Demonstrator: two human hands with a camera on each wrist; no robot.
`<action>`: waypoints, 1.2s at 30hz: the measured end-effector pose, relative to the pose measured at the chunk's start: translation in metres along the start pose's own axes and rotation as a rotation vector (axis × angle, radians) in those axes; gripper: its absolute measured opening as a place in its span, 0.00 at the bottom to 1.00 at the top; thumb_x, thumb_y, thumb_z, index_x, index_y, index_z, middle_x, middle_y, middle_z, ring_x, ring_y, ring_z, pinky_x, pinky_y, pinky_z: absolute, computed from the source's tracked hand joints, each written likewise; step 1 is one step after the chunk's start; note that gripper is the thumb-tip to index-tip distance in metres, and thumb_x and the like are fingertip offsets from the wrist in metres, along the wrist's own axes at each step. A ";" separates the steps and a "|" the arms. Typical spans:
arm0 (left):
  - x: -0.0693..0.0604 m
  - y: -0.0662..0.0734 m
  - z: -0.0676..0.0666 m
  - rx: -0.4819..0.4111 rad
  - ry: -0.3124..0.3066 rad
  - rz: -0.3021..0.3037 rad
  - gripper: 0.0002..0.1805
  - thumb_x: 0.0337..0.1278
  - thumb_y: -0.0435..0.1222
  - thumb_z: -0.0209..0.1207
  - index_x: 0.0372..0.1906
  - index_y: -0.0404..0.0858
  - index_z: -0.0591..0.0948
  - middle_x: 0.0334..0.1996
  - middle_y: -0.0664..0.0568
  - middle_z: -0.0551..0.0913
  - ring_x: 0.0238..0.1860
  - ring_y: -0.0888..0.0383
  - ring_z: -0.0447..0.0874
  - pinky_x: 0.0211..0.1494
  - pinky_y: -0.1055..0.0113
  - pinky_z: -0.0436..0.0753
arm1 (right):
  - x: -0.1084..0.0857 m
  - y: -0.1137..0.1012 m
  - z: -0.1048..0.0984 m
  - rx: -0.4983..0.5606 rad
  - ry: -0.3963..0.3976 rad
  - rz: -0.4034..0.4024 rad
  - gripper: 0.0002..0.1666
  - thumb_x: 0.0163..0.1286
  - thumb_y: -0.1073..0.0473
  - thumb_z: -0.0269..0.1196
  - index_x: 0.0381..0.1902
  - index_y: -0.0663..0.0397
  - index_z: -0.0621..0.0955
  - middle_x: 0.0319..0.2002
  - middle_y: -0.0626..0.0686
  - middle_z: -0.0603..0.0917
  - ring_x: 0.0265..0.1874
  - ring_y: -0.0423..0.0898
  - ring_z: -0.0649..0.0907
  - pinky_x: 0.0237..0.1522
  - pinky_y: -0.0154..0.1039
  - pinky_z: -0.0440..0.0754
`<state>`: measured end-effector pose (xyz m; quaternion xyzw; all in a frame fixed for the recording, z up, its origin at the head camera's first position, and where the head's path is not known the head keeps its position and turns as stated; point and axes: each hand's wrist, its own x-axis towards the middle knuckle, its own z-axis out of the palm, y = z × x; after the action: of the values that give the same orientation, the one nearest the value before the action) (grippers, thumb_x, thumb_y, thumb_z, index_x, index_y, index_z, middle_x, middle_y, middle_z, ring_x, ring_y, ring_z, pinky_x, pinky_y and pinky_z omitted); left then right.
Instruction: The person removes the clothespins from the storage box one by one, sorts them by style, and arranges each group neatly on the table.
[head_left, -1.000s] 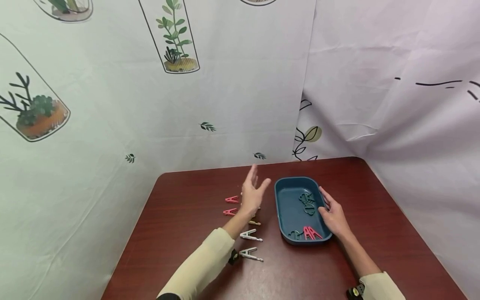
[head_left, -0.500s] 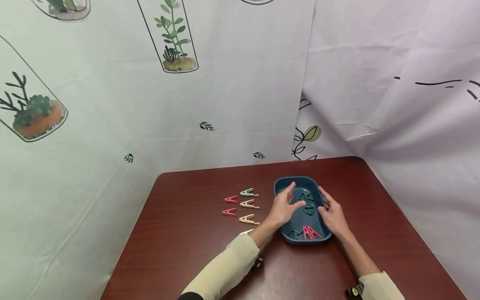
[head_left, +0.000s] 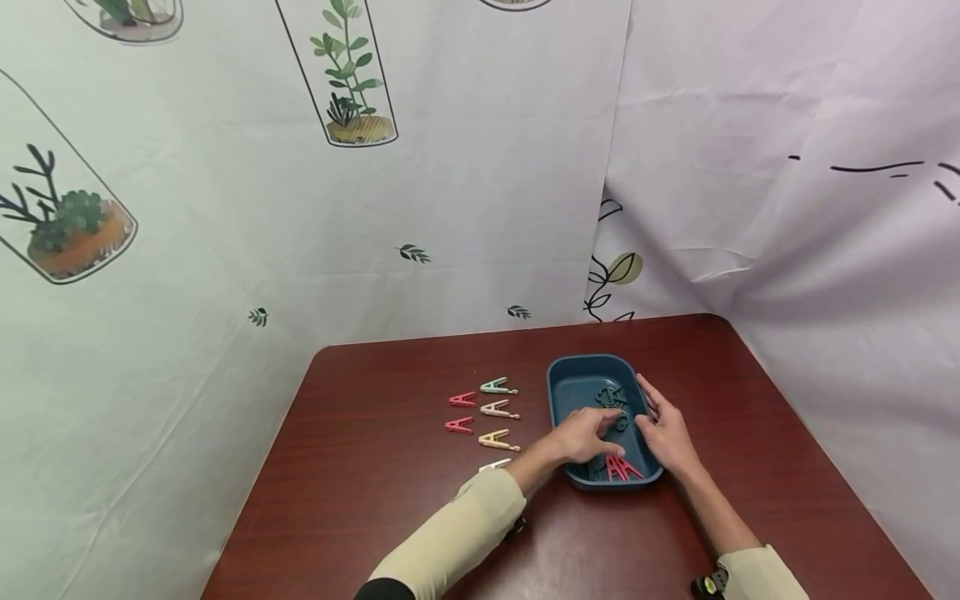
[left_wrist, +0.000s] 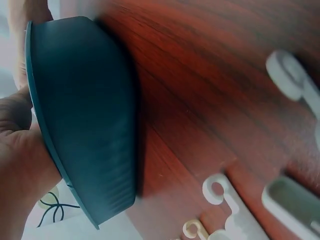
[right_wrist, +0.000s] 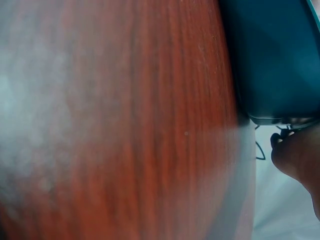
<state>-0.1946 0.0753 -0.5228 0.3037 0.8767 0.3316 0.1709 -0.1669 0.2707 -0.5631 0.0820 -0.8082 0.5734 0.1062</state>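
Observation:
A dark blue-green tray point(head_left: 573, 387) stands on the table with green clips point(head_left: 609, 397) and pink clips point(head_left: 621, 468) in it. Over the tray's near half, my left hand point(head_left: 581, 435) reaches in, thumb and fingers apart, its fingertips close to the green and pink clips; no held thing is visible. My right hand point(head_left: 669, 435) holds the tray's right wall, thumb at the rim and fingers along the outside. The left wrist view shows the tray's outer wall point(left_wrist: 85, 110) beside my left hand point(left_wrist: 22, 165). In the right wrist view the tray point(right_wrist: 280, 60) is at the upper right.
Left of the tray on the brown table point(head_left: 360, 500) lie pink clothespins point(head_left: 461, 400), a mint one point(head_left: 497, 386), a cream one point(head_left: 498, 408) and a yellow one point(head_left: 497, 439). A white one point(head_left: 495, 465) is partly hidden by my left sleeve. A patterned cloth hangs behind.
My left hand has moved right from above the clothespins into the tray, then nearer toward the pink clips. The right hand has stayed at the tray's right wall.

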 end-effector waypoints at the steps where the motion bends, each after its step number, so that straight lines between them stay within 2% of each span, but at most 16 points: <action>1: 0.000 0.000 0.000 0.012 -0.017 0.004 0.37 0.63 0.39 0.75 0.75 0.39 0.76 0.68 0.52 0.82 0.61 0.65 0.84 0.60 0.77 0.78 | 0.000 0.000 0.000 0.003 -0.002 0.002 0.43 0.72 0.80 0.54 0.83 0.65 0.59 0.76 0.74 0.66 0.70 0.70 0.72 0.46 0.19 0.78; 6: 0.000 -0.001 0.000 -0.025 -0.071 0.001 0.29 0.62 0.34 0.75 0.68 0.38 0.83 0.59 0.55 0.88 0.56 0.69 0.87 0.59 0.78 0.79 | 0.001 0.001 0.000 -0.017 -0.010 0.016 0.43 0.73 0.80 0.53 0.83 0.66 0.58 0.77 0.73 0.65 0.73 0.70 0.70 0.49 0.18 0.73; 9: 0.001 -0.001 0.001 -0.037 -0.074 0.004 0.23 0.60 0.30 0.75 0.61 0.38 0.87 0.53 0.57 0.91 0.52 0.70 0.88 0.63 0.77 0.75 | 0.001 0.002 0.001 -0.022 -0.009 0.017 0.43 0.73 0.80 0.53 0.83 0.65 0.58 0.78 0.71 0.64 0.74 0.69 0.68 0.50 0.18 0.72; 11: 0.002 -0.001 0.002 -0.042 -0.069 0.001 0.20 0.59 0.28 0.75 0.57 0.39 0.90 0.50 0.58 0.92 0.49 0.71 0.89 0.62 0.76 0.77 | 0.001 0.002 0.001 -0.018 -0.008 0.013 0.42 0.73 0.80 0.53 0.83 0.64 0.59 0.79 0.71 0.63 0.75 0.69 0.67 0.49 0.17 0.71; 14: 0.003 -0.001 0.005 -0.017 -0.054 -0.012 0.18 0.57 0.27 0.75 0.52 0.42 0.92 0.44 0.61 0.93 0.44 0.73 0.88 0.55 0.79 0.78 | 0.001 0.002 0.001 -0.012 -0.003 0.010 0.42 0.73 0.80 0.53 0.83 0.64 0.59 0.79 0.70 0.63 0.75 0.68 0.68 0.50 0.16 0.70; 16: 0.003 0.000 0.006 -0.010 -0.048 -0.022 0.16 0.57 0.26 0.75 0.50 0.43 0.92 0.41 0.61 0.93 0.41 0.73 0.88 0.47 0.80 0.81 | 0.002 0.002 0.001 -0.014 -0.001 0.009 0.43 0.73 0.80 0.53 0.83 0.64 0.59 0.79 0.70 0.63 0.74 0.68 0.68 0.51 0.16 0.70; 19: 0.003 0.001 0.008 0.000 -0.044 -0.043 0.15 0.57 0.26 0.75 0.47 0.44 0.93 0.37 0.63 0.92 0.37 0.76 0.87 0.43 0.81 0.80 | 0.002 0.003 0.000 -0.020 0.000 0.004 0.43 0.73 0.80 0.53 0.83 0.65 0.59 0.78 0.71 0.64 0.74 0.69 0.68 0.51 0.17 0.71; 22: 0.004 0.003 0.009 -0.027 -0.049 -0.056 0.13 0.57 0.25 0.74 0.44 0.43 0.93 0.34 0.62 0.92 0.33 0.76 0.86 0.40 0.81 0.80 | 0.002 0.003 0.000 -0.021 0.005 -0.002 0.43 0.72 0.80 0.54 0.83 0.65 0.59 0.78 0.72 0.64 0.74 0.69 0.68 0.53 0.17 0.72; 26: 0.004 0.004 0.011 -0.028 -0.049 -0.048 0.11 0.58 0.25 0.73 0.42 0.42 0.93 0.31 0.62 0.91 0.30 0.77 0.84 0.40 0.81 0.78 | 0.001 0.002 0.000 -0.009 0.011 -0.015 0.43 0.71 0.81 0.54 0.83 0.64 0.60 0.78 0.71 0.65 0.74 0.68 0.68 0.56 0.16 0.70; 29: 0.004 0.004 0.012 0.010 -0.033 -0.027 0.10 0.59 0.26 0.73 0.41 0.43 0.93 0.30 0.64 0.91 0.30 0.78 0.83 0.43 0.83 0.76 | 0.000 0.002 0.000 -0.007 0.012 -0.026 0.44 0.70 0.82 0.54 0.83 0.64 0.60 0.78 0.71 0.65 0.74 0.68 0.68 0.56 0.16 0.69; 36: 0.003 0.005 0.015 0.097 0.046 -0.005 0.08 0.60 0.29 0.74 0.41 0.45 0.93 0.30 0.65 0.91 0.30 0.80 0.82 0.47 0.83 0.75 | -0.001 0.001 0.001 -0.022 0.017 -0.036 0.43 0.69 0.82 0.54 0.81 0.68 0.61 0.77 0.72 0.65 0.74 0.69 0.67 0.55 0.16 0.70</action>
<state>-0.1871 0.0868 -0.5306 0.3019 0.8962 0.2951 0.1367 -0.1666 0.2698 -0.5646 0.0902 -0.8120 0.5631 0.1243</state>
